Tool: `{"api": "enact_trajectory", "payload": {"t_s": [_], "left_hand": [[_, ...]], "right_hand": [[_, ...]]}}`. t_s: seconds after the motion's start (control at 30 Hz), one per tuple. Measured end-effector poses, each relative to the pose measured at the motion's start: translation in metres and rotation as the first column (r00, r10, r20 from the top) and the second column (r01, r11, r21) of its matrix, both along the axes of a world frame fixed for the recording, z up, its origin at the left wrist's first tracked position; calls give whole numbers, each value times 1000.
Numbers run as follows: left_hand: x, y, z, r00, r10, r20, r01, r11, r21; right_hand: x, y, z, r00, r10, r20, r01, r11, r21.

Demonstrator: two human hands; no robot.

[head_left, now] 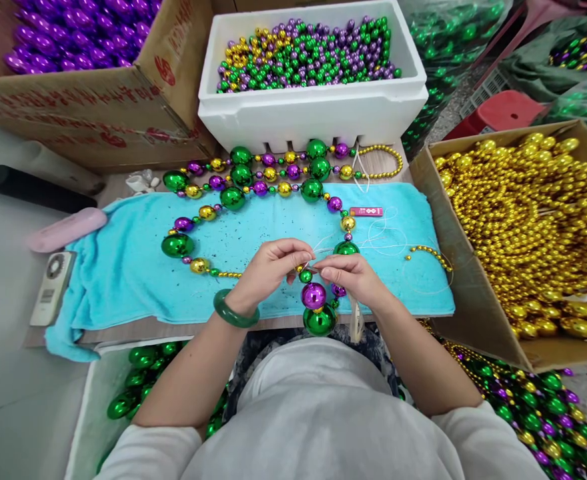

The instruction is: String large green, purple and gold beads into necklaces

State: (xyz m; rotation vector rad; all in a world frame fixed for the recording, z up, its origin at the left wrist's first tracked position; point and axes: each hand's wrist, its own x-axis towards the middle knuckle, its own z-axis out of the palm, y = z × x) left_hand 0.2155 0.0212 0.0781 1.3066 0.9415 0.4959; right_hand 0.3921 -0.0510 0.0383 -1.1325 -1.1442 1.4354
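My left hand (269, 268), with a green bangle (235, 311) on its wrist, has thumb and finger pinched together on thin white string. Close beside it, my right hand (352, 272) pinches the string by a small dark piece I cannot make out. Just below my fingertips hangs the end of a bead necklace (314, 297) in purple, green and gold, its big green bead (319, 321) over the table's front edge. The rest of that necklace loops across the blue towel (133, 267). Fine clear thread (388, 233) curls to the right of my hands.
Finished-looking bead strands (273, 175) lie along the towel's back edge. Behind stands a white foam box (313, 110) of mixed beads; left of it is a carton (73, 113) of purple beads. A carton (473, 287) of gold strands stands right. A pink case (366, 212) lies near the thread.
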Motion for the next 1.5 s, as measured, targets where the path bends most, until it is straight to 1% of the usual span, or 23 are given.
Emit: {"api": "enact_trajectory", "payload": {"t_s": [0.27, 0.43, 0.53, 0.6, 0.67, 0.73, 0.8, 0.87, 0.97, 1.03, 1.13, 1.17, 1.2, 1.23, 1.27, 1.3, 1.33, 1.37, 1.4, 1.43, 1.5], "left_hand": [[0, -1, -2, 1000, 0, 20, 0, 1000, -6], [1, -2, -1, 1000, -2, 2, 2, 1000, -26], [2, -2, 0, 1000, -1, -9, 1, 1000, -20], [2, -2, 1, 1000, 4, -27, -5, 1000, -12], [2, -1, 2, 999, -4, -52, 4, 1000, -17], [4, -1, 3, 996, -38, -78, 36, 999, -24], [6, 0, 4, 992, -84, -98, 82, 996, -19], [10, -1, 4, 987, -117, -114, 118, 993, -1], [15, -1, 4, 982, -134, -134, 138, 990, 21], [16, -2, 4, 980, -133, -150, 136, 991, 8], [16, 0, 4, 981, -100, -168, 97, 995, -22], [16, 0, 4, 983, -79, -166, 76, 997, -28], [15, 1, 4, 986, -54, -158, 50, 998, -31], [13, 3, 4, 989, -28, -148, 23, 999, -34], [12, 4, 4, 990, -3, -138, -2, 999, -38], [10, 6, 3, 991, 20, -129, -26, 999, -45], [8, 7, 3, 991, 39, -125, -46, 997, -57], [7, 9, 2, 991, 53, -126, -63, 995, -72], [5, 10, 1, 990, 64, -127, -76, 993, -90], [5, 11, 0, 989, 74, -125, -88, 990, -109], [5, 11, 0, 989, 103, -107, -118, 982, -146]], "right_hand": [[-1, 0, -3, 999, 3, -41, -4, 1000, -20], [-2, 2, -7, 1000, 14, -28, -14, 1000, -23], [4, -3, -4, 999, 41, -29, -41, 999, -8], [10, -9, 3, 1000, -6, -17, 7, 999, 39], [15, -14, 10, 988, -137, 70, 128, 984, 122], [16, -15, 16, 939, -249, 236, 198, 956, 218], [14, -11, 16, 879, -273, 392, 168, 945, 281], [12, -4, 12, 847, -250, 469, 113, 947, 301], [11, 1, 7, 852, -236, 467, 105, 951, 290], [17, -5, 10, 864, -230, 447, 114, 955, 272], [40, -27, 21, 856, -224, 466, 138, 967, 212], [51, -36, 26, 844, -208, 494, 139, 975, 173], [63, -46, 29, 828, -165, 536, 123, 986, 114], [75, -56, 32, 803, -85, 589, 87, 996, 26], [86, -65, 34, 758, 9, 652, 56, 995, -79], [96, -72, 35, 692, 96, 716, 50, 983, -179], [105, -78, 35, 611, 161, 775, 71, 964, -256], [111, -82, 32, 526, 195, 828, 113, 949, -295], [116, -84, 29, 447, 198, 873, 156, 943, -294], [120, -84, 25, 379, 180, 908, 181, 947, -264], [121, -79, 16, 264, 116, 957, 171, 971, -165]]}}
